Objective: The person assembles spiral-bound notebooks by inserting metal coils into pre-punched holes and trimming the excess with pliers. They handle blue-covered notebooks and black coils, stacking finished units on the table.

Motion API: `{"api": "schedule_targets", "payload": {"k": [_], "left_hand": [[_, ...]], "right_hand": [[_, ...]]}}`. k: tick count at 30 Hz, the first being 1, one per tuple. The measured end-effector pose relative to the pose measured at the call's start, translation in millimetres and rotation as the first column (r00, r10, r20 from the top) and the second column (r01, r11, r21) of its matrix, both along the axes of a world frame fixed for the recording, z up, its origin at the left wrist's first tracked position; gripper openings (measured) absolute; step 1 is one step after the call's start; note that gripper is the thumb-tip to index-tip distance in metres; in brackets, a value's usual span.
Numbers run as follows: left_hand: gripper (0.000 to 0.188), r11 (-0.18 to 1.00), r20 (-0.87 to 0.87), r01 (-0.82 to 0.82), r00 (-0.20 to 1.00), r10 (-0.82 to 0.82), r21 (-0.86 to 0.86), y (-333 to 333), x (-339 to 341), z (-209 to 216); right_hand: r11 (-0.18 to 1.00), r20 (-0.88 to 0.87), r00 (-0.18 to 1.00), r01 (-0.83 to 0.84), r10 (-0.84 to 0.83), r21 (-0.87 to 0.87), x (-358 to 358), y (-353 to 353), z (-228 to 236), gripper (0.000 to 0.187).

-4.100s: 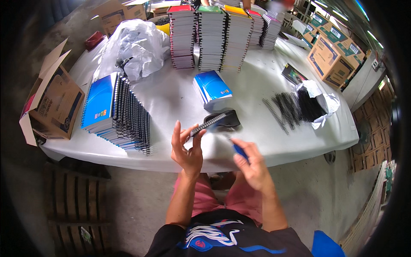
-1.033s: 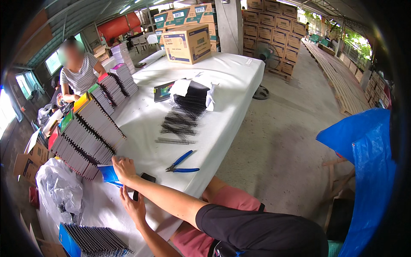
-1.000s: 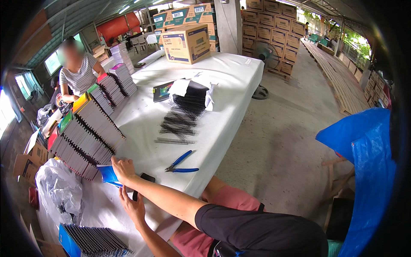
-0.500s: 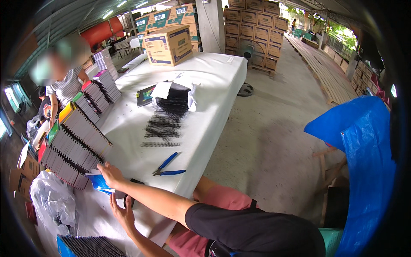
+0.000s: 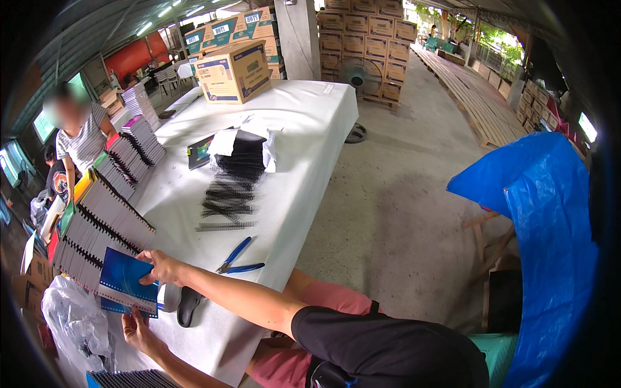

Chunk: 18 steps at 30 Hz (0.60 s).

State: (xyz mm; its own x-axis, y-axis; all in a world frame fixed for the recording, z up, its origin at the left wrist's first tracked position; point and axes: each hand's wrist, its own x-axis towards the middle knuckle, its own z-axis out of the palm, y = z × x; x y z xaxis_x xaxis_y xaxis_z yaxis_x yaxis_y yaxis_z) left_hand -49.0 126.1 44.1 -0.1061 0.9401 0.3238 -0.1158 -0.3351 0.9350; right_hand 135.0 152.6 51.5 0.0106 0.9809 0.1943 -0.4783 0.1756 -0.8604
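A blue booklet cover with a row of punched holes along its edge (image 5: 123, 273) is held up over the near left of the table. My right hand (image 5: 162, 268) grips its right side, thumb on the front. Lower down, my left hand (image 5: 141, 331) pinches its bottom edge. Tall stacks of spiral-bound books (image 5: 103, 236) stand just beyond the cover. To the right of it lies a black looped object (image 5: 187, 306), partly behind my right forearm. Blue-handled cutting pliers (image 5: 237, 257) rest with handles spread apart. Farther up is a pile of black binding coils (image 5: 229, 191).
A white-covered table (image 5: 297, 168) carries a cardboard carton (image 5: 234, 72) at its far end. A clear plastic bag (image 5: 76, 317) and more coil-bound books (image 5: 126, 379) sit near left. Another person (image 5: 84, 136) stands beyond the stacks. A blue tarp (image 5: 550, 213) hangs at right.
The blue cover has been lifted and turned so its face shows. My left hand has moved left to its bottom edge and taken hold. The whole view has shifted slightly.
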Motion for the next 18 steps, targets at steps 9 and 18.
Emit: {"api": "schedule_targets", "payload": {"k": [9, 18], "left_hand": [[0.021, 0.998, 0.058, 0.015, 0.998, -0.018, 0.061, 19.3, 17.4, -10.8], [0.071, 0.862, -0.826, -0.504, 0.461, 0.325, 0.058, 17.9, 36.6, -11.4]], "right_hand": [[0.993, -0.229, 0.973, -0.063, 0.038, -0.100, 37.7, 27.7, -49.0, 0.020], [0.990, -0.279, 0.959, 0.004, -0.045, -0.143, 73.5, -39.2, -11.4, 0.024]]}}
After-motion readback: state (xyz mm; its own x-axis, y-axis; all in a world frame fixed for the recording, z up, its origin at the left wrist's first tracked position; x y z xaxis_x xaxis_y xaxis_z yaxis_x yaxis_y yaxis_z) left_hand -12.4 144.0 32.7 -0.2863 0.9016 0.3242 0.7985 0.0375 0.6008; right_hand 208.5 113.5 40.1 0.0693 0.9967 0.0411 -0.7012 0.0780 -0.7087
